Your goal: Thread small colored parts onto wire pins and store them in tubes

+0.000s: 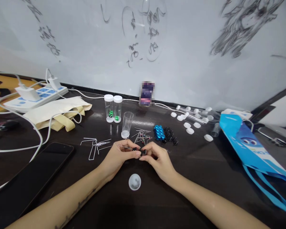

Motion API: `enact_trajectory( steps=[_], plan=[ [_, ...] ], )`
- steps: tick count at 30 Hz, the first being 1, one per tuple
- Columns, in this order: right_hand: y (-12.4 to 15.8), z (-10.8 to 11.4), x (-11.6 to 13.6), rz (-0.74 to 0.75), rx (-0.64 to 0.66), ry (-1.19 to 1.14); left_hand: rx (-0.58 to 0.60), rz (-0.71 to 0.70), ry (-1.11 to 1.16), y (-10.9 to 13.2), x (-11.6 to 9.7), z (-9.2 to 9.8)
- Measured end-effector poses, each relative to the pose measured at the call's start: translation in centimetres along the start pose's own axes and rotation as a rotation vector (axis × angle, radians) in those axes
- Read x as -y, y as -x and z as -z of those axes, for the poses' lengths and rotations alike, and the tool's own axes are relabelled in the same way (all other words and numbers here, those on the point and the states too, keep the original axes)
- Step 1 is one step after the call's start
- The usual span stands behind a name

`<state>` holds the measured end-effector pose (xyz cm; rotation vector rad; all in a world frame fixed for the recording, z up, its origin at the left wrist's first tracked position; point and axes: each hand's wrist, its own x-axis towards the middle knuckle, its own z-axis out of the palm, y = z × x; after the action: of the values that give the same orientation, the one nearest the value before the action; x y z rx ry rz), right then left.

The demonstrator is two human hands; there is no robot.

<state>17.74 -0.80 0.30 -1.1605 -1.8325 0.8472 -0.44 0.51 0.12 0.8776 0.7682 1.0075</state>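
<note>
Near the middle of the table, my left hand and my right hand meet, both closed with fingertips pinching a small black part. A thin metal wire also runs out of the left-hand pinch toward the left. Fingers hide much of the black part, so its exact kind is unclear. Just beyond the hands lie thin metal pins, small blue shiny pieces and black pieces of a similar size. A round white cap with small things inside sits nearer to me, below both hands.
Behind the hands stands an uncapped clear tube; two white-capped tubes hold green pieces. Bent wires and a black phone lie left. White caps and a blue bag are right. A power strip is back left.
</note>
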Motion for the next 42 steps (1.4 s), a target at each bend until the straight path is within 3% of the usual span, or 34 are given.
enact_trajectory(
  steps=[2, 7, 12, 19, 26, 42],
  plan=[
    [-0.06, -0.01, 0.02, 0.000, -0.034, -0.020, 0.005, 0.000, 0.004, 0.03, 0.01, 0.00],
    [-0.04, 0.16, -0.08, -0.015, 0.067, -0.032, 0.017, 0.010, 0.012, 0.02, 0.08, 0.00],
    [0.10, -0.08, -0.24, -0.003, -0.046, -0.071, 0.019, -0.007, 0.028, -0.04, -0.08, -0.02],
    [0.06, -0.19, -0.16, -0.037, -0.026, -0.171, 0.028, -0.046, 0.009, -0.02, -0.21, -0.15],
    [0.31, -0.11, -0.21, 0.009, -0.061, -0.118, 0.003, -0.032, 0.009, -0.15, -0.21, -0.07],
    [0.10, 0.04, -0.35, -0.043, -0.025, -0.109, 0.019, -0.044, 0.007, -0.08, 0.02, 0.05]
  ],
)
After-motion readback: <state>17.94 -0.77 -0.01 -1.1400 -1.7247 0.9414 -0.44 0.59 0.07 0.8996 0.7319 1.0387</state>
